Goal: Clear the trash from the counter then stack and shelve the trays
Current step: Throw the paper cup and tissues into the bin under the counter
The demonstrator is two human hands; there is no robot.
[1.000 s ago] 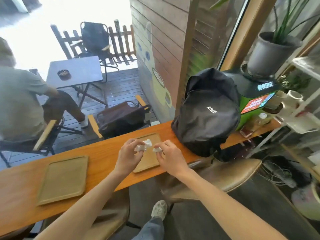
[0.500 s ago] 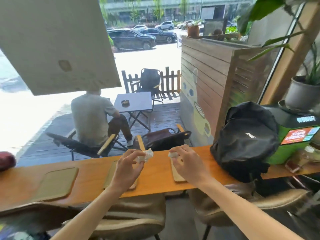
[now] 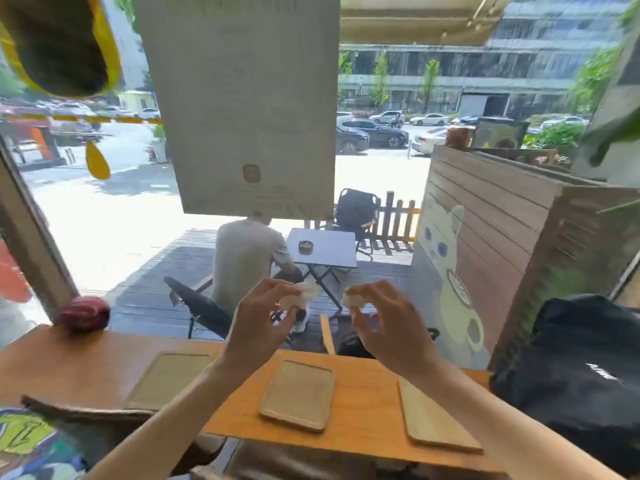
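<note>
Two small crumpled white paper wads — one in the left hand, one in the right hand — are hanging in the air above the long orange-brown wooden counter, each pinched at thumb & fingertips. Both hands are closing around their scraps, not flat, not released. The wads are looking feather-light, soft, squashable; judging by that, a loose pinch anywhere on the ball is enough, tho a breeze or slack grip could be dropping one.

Below them, three flat tan rectangular wooden trays w/ rounded corners are lying on the counter: left tray, middle tray between the forearms, right tray partly under the right forearm. All three are looking bare, well apart from each other — stiff, thin, prob. light, smooth enough to slide; best taken at the long edges or by the raised rim, then laid one on another.

At far right a black fabric backpack is sitting on the counter, near the right tray. A dark red rounded object is resting at the counter's far left end. Beyond the window, a seated person in a grey shirt is facing away on the deck. No bin is showing in view.
</note>
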